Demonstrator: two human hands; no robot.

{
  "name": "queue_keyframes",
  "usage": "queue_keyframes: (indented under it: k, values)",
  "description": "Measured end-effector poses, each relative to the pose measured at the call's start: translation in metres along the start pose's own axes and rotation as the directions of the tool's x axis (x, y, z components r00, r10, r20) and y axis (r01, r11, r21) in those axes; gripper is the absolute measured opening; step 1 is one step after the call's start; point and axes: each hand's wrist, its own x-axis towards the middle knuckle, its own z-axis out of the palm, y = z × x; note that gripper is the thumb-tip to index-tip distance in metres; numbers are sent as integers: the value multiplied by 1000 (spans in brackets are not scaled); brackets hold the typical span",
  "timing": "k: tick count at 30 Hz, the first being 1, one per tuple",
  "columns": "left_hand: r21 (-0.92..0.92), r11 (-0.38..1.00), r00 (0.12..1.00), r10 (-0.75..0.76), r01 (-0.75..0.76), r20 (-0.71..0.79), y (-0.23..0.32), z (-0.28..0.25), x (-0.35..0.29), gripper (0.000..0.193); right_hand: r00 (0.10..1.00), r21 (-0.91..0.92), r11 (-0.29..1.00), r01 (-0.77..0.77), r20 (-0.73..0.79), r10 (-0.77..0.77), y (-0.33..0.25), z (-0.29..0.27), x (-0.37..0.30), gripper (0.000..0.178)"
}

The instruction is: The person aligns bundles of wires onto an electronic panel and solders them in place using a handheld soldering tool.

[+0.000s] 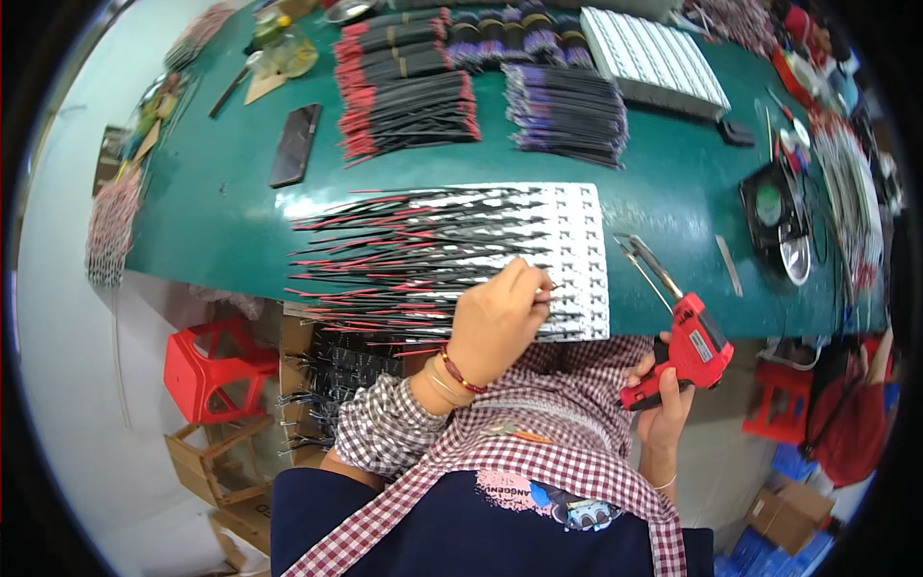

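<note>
My left hand (500, 313) is over a white slotted board (577, 231), thumb and fingers pinched together near its right part; what they hold is too small to make out. Rows of black wires with red ends (413, 252) lie across the board, their loose ends spreading leftward past its edge. My right hand (666, 409) grips a red soldering gun (700, 348) by its handle. The gun's metal tip and thin feed tube point up and left, just off the board's right edge. Both of my hands are at the table's near edge.
Behind the board lie bundles of black-red wires (409, 106) and black-purple wires (567, 111). A phone (295, 144) rests at left, and a white ridged block (654, 60) sits at the back. To the right are a thin metal strip (729, 264) and a black device (769, 207).
</note>
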Motion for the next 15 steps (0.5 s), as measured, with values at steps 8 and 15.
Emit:
queue_keyframes:
  k: [8, 15]
  values:
    - [-38, 977, 952, -195, 209, 238, 6, 21, 3, 14, 994, -167, 980, -111, -1, 112, -12, -40, -31, 51]
    - [-116, 954, 915, -224, 276, 334, 16, 23, 7, 12, 981, -224, 959, -171, 47, 186, -17, -49, -50, 35]
